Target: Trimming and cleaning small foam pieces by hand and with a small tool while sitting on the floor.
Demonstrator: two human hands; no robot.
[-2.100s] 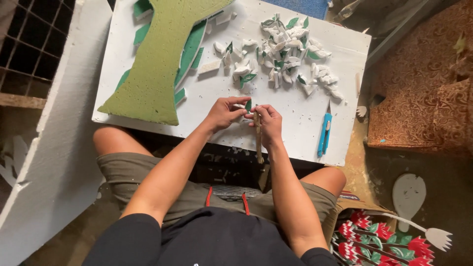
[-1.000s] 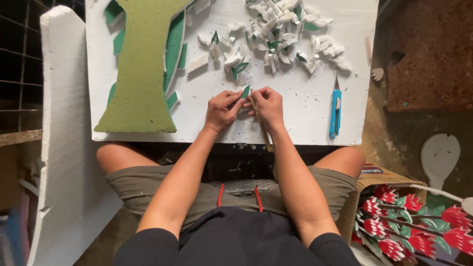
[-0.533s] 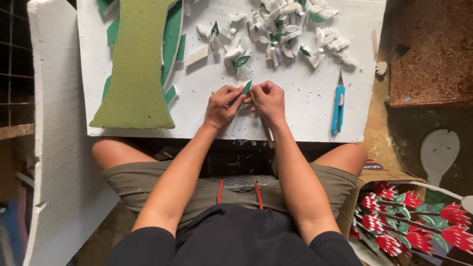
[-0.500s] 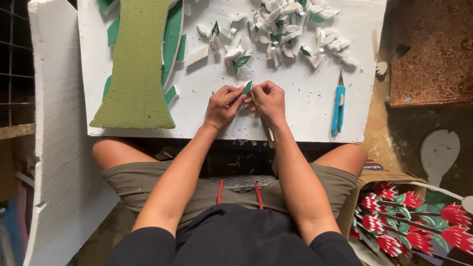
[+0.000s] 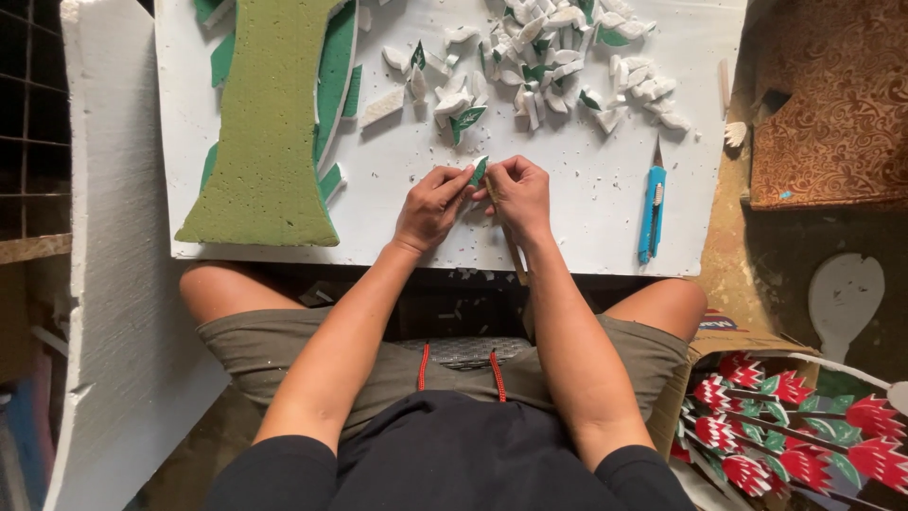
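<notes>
My left hand (image 5: 430,201) and my right hand (image 5: 515,192) meet over a white foam board (image 5: 586,203), pinching one small green leaf-shaped foam piece (image 5: 480,169) between their fingertips. A thin wooden stick (image 5: 515,263) runs down from under my right hand past the board's near edge. A pile of white and green foam leaf pieces (image 5: 549,57) lies on the board beyond my hands. A tall green tree-trunk foam shape (image 5: 270,123) lies on the board's left part.
A blue utility knife (image 5: 651,213) lies on the board right of my hands. A big white foam sheet (image 5: 113,284) leans at the left. A cardboard box of red and green foam flowers (image 5: 794,426) sits at the lower right. Brown patterned fabric (image 5: 832,95) covers the upper right.
The view has shifted, so the board now fills the top of the frame. My hands stay together on the small leaf piece, turning it slightly between the fingertips.
</notes>
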